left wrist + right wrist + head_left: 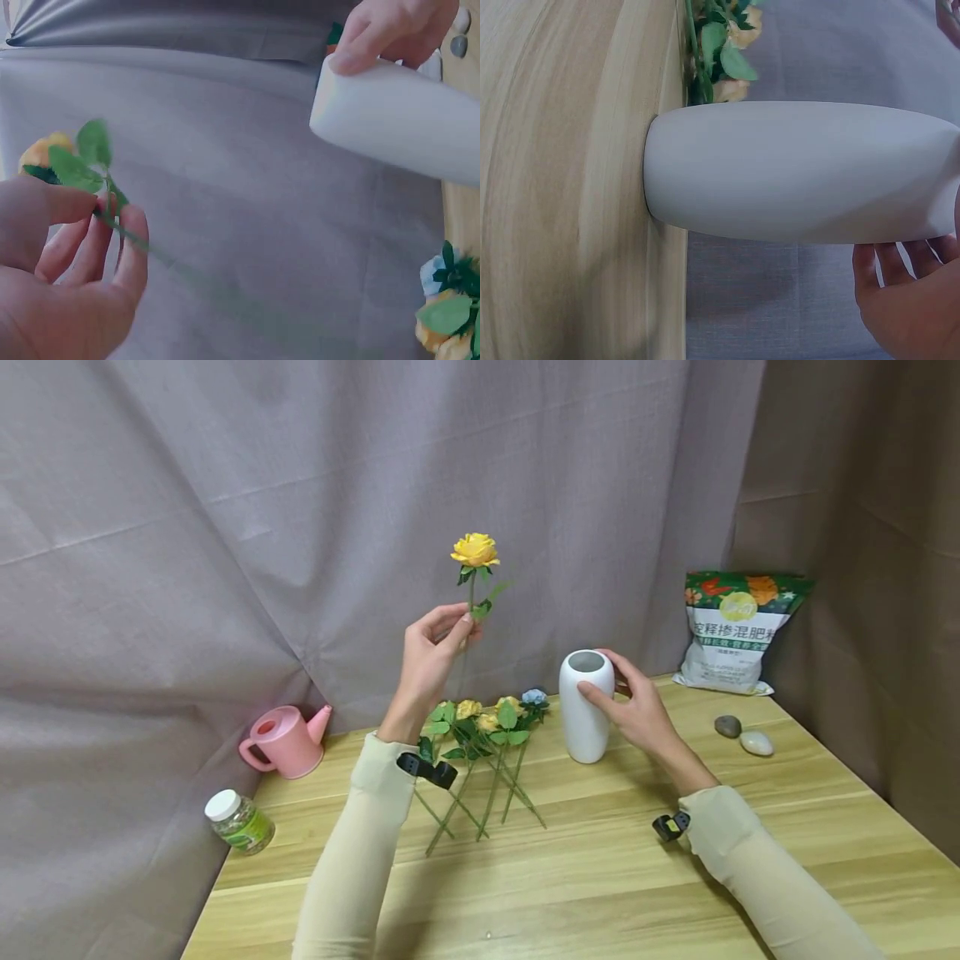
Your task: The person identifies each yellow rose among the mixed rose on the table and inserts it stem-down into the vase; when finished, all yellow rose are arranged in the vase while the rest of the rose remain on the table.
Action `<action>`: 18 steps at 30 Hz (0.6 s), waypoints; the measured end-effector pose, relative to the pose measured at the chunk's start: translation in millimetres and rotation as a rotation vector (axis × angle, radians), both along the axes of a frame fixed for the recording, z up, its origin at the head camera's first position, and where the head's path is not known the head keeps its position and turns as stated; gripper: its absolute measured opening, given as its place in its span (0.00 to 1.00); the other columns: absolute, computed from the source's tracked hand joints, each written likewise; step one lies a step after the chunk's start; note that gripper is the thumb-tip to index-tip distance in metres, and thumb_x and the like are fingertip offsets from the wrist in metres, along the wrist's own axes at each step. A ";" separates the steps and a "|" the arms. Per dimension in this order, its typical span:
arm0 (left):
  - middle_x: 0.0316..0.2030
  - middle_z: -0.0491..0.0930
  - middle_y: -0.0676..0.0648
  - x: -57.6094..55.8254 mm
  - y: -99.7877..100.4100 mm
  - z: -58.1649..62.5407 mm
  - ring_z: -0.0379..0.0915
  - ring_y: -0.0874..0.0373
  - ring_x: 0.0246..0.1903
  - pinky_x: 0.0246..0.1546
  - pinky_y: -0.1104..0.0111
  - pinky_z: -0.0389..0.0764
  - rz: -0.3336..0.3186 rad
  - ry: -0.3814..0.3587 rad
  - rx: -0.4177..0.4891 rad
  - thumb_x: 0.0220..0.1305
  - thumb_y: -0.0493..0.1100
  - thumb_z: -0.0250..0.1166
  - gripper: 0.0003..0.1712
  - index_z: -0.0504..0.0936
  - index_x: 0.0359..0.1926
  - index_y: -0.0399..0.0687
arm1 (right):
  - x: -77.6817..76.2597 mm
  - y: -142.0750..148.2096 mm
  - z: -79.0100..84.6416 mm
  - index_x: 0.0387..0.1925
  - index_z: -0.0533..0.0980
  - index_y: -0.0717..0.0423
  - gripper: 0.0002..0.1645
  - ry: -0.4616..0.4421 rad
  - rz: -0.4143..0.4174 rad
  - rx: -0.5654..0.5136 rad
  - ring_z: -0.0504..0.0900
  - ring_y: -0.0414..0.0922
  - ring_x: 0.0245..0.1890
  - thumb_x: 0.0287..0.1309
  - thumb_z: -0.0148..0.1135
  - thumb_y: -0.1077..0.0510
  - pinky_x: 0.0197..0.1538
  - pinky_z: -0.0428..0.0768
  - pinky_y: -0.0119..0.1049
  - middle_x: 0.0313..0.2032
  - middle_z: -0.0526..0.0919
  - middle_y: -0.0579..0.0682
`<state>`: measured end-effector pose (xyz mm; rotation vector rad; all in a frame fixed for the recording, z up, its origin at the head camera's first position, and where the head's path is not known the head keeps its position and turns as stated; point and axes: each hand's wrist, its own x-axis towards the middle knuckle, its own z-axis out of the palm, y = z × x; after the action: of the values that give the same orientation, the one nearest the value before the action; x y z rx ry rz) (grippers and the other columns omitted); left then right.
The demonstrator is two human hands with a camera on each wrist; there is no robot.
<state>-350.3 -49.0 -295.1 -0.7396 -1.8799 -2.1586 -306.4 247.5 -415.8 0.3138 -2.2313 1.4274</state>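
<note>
A yellow rose (pixel 476 552) with a long green stem is held upright above the table by my left hand (pixel 438 647). Thumb and fingers pinch its stem just below the leaves (pixel 82 161). A white vase (pixel 585 718) stands on the table, its round mouth facing up. My right hand (pixel 633 697) grips the vase near the top from the right side, thumb in front and fingers behind. In the right wrist view the base of the vase (pixel 780 172) sits on the wood. Several more roses (pixel 487 722), yellow and one blue, lie between the two arms with their stems crossed.
At the left stand a pink watering can (pixel 292 743) and a jar with a white lid (pixel 243 825). A fertilizer bag (pixel 731 639) leans at the back right, with a dark stone (pixel 727 725) and a pale stone (pixel 757 743) before it. Grey curtain (pixel 337 527) hangs behind.
</note>
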 end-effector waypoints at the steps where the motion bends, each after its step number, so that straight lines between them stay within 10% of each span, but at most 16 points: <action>1: 0.47 0.86 0.35 -0.6 3.1 0.4 0.86 0.53 0.41 0.51 0.62 0.86 0.016 -0.001 -0.017 0.68 0.39 0.66 0.13 0.83 0.52 0.38 | 2.2 -1.1 2.6 0.72 0.66 0.47 0.38 -0.001 0.001 0.000 0.76 0.37 0.55 0.64 0.67 0.47 0.61 0.76 0.45 0.60 0.79 0.52; 8: 0.47 0.86 0.35 -5.9 23.1 -3.5 0.83 0.39 0.51 0.56 0.53 0.83 0.052 -0.012 0.029 0.68 0.35 0.65 0.13 0.82 0.52 0.38 | -2.9 1.6 -4.3 0.73 0.65 0.44 0.39 -0.008 0.001 -0.003 0.76 0.46 0.59 0.64 0.67 0.45 0.62 0.76 0.42 0.61 0.78 0.51; 18: 0.42 0.89 0.37 -9.5 52.4 14.3 0.87 0.56 0.39 0.50 0.60 0.86 0.122 0.107 0.334 0.66 0.35 0.68 0.10 0.81 0.47 0.37 | -13.4 7.8 -16.2 0.71 0.66 0.34 0.37 0.016 -0.002 -0.009 0.76 0.40 0.57 0.63 0.68 0.43 0.58 0.75 0.29 0.60 0.79 0.46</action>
<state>-359.8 3.4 -280.8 -0.6382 -1.4233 -2.2264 -319.7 255.3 -432.0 0.3187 -2.2110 1.4292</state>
